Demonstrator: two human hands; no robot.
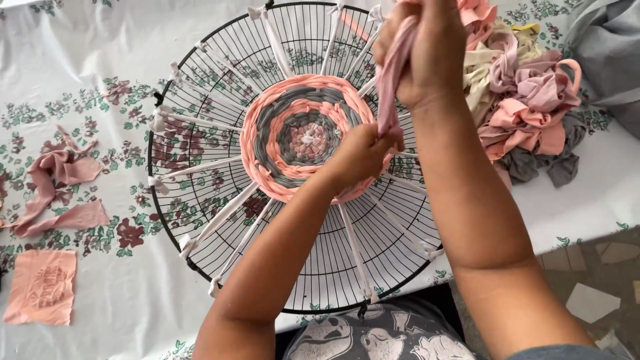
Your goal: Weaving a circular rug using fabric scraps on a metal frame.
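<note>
I see a pink strip (390, 83) of cloth stretched taut between my 2 hands, running from about 1 o'clock down toward 3 o'clock of the weave (303, 137). The weave is a round disc of pink and grey rings sitting at the centre of a black wire grille (200, 200), which lies flat on the table (120, 40). White spokes (200, 167) of cloth fan from the disc to the grille rim, knotted there.

My right hand (427, 53) is up at 1 o'clock of the disc, fingers clenched around the upper end of the strip, pulling it high. My left hand (360, 153) sits at the 3 o'clock edge of the disc, fingers pinched on the lower end of the strip where it meets the outer pink ring. How the fingertips lie under the cloth I cannot tell.

At 2 o'clock of the grille, touching its rim, lies a pile (527, 107) of strips in pink, cream, mauve and grey. Beyond it at the far right corner is grey fabric (607, 47). At 9 o'clock, well apart from the grille, lie mauve scraps (60, 187), and at 8 o'clock a flat salmon square (41, 287). The table wears a white cover with a flower print. At 6 o'clock my grey printed shirt (373, 337) shows, and a stone floor (593, 293) at 4 o'clock.
</note>
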